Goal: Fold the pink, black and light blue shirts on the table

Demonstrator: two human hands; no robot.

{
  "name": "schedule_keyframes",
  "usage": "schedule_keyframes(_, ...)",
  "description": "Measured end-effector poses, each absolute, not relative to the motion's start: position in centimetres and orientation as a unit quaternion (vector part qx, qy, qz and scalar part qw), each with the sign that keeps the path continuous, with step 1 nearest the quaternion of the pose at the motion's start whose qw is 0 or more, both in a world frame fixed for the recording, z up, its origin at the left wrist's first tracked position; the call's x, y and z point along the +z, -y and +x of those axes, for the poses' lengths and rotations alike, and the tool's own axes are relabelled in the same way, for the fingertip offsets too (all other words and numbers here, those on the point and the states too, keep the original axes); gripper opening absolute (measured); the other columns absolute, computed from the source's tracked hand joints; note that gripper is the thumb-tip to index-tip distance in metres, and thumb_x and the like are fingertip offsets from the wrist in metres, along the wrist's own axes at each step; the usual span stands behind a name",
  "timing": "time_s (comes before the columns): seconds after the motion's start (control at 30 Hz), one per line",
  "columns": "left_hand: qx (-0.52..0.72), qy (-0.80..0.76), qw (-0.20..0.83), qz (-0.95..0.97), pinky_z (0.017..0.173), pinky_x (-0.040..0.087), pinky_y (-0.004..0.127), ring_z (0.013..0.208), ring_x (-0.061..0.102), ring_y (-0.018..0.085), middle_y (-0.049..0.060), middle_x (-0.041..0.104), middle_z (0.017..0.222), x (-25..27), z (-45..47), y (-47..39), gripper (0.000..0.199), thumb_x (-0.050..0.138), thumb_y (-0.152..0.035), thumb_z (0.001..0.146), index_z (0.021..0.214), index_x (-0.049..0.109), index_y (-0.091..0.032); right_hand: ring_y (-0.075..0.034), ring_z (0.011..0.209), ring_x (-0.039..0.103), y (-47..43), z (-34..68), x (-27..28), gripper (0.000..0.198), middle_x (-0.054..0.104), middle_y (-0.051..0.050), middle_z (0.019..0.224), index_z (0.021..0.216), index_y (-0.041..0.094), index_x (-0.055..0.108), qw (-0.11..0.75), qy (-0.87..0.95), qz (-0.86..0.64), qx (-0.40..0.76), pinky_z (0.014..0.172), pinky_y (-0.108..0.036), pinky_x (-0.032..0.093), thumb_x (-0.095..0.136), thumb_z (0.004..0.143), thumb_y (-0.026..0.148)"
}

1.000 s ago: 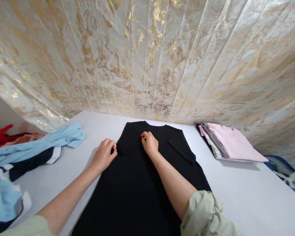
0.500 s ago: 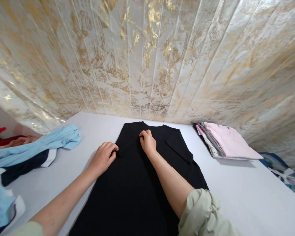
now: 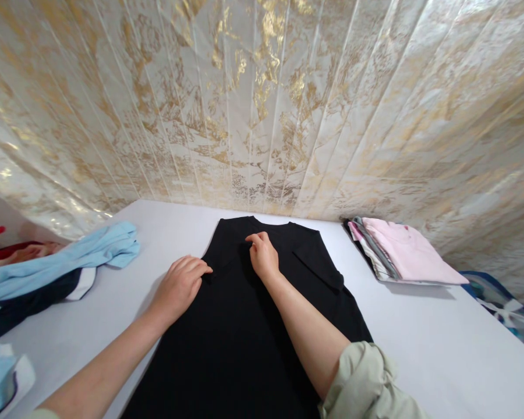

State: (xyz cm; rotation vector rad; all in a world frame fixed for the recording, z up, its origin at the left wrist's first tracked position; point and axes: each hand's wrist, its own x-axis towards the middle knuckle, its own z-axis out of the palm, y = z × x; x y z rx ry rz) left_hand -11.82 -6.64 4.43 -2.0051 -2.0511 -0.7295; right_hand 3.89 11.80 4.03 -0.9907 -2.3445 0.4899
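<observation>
A black short-sleeved T-shirt [image 3: 244,349] lies spread on the white table, its neckline at the far side. Its right-hand sleeve is folded inward over the body. My left hand [image 3: 181,288] rests at the shirt's left edge, near the sleeve, with fingers stretched out and fingertips on the cloth. On the upper chest, my right hand [image 3: 262,254] touches the fabric with its index finger extended and thumb slightly apart. Neither hand visibly grips a fold of cloth.
A stack of folded clothes [image 3: 413,250], pink on top, sits at the right on the white table [image 3: 441,343]. Loose light blue and navy clothes [image 3: 91,250] lie at left, with something red behind. A blue-trimmed clear bag [image 3: 506,308] is at far right. A gold-patterned curtain [image 3: 262,116] hangs behind.
My left hand's fingers have straightened from a pinch at the sleeve. My right index finger has extended, and the left sleeve now lies flatter. The view has shifted slightly.
</observation>
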Motion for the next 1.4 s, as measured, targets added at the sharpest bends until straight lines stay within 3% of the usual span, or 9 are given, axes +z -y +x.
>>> schedule_keyframes(0.13,-0.244,0.708,0.077,-0.658,0.094,0.043,0.042,0.092,0.059,0.023,0.004,0.066,0.09,4.4,-11.7,6.4,0.024,0.044,-0.013,0.083,0.088,0.065,-0.023,-0.019,0.099,0.056,-11.8,3.7,3.8,0.033,0.06,-0.003,0.106,0.096,0.026,0.069,0.248,0.886,-0.359,0.159,0.078,-0.028,0.045,0.042,0.088,0.01)
schedule_keyframes(0.27,-0.272,0.74,0.078,-0.61,0.084,0.046,0.037,0.089,0.058,0.022,0.004,0.063,0.087,4.2,-11.5,6.3,0.023,0.041,-0.016,0.084,0.081,0.062,-0.023,-0.018,0.1,0.056,-11.9,3.8,3.6,0.035,0.059,-0.003,0.112,0.104,0.025,0.069,0.274,0.877,-0.356,0.172,0.079,-0.027,0.046,0.042,0.088,0.01)
schedule_keyframes(0.47,-0.321,0.743,0.118,-0.575,0.088,0.046,0.04,0.095,0.058,0.024,0.008,0.063,0.098,4.4,-11.3,6.3,0.024,0.041,-0.031,0.092,0.094,0.062,-0.02,-0.02,0.099,0.055,-11.9,3.7,3.7,0.034,0.064,-0.005,0.107,0.106,0.023,0.07,0.249,0.892,-0.346,0.148,0.087,-0.03,0.044,0.044,0.089,0.011)
schedule_keyframes(0.63,-0.302,0.722,0.064,-0.619,0.089,0.045,0.039,0.095,0.061,0.024,0.005,0.069,0.095,4.2,-11.6,6.0,0.031,0.042,-0.045,0.094,0.093,0.065,-0.024,-0.02,0.099,0.055,-11.7,3.6,3.7,0.033,0.064,-0.006,0.108,0.108,0.024,0.07,0.237,0.899,-0.347,0.124,0.087,-0.031,0.044,0.043,0.092,0.015)
schedule_keyframes(1.13,-0.289,0.758,0.055,-0.582,0.078,0.043,0.035,0.082,0.055,0.023,0.004,0.059,0.079,4.2,-11.8,5.5,0.036,0.041,-0.047,0.091,0.067,0.054,-0.024,-0.022,0.099,0.054,-11.2,3.8,4.0,0.033,0.063,-0.007,0.111,0.114,0.023,0.069,0.214,0.907,-0.349,0.097,0.084,-0.033,0.044,0.043,0.093,0.018)
schedule_keyframes(1.4,-0.274,0.78,0.019,-0.561,0.085,0.044,0.038,0.089,0.056,0.023,0.004,0.06,0.087,3.8,-11.8,5.5,0.02,0.052,-0.039,0.082,0.071,0.056,-0.023,-0.024,0.1,0.053,-10.9,4.0,4.0,0.034,0.062,-0.009,0.113,0.116,0.021,0.067,0.21,0.909,-0.347,0.094,0.085,-0.035,0.043,0.043,0.094,0.019)
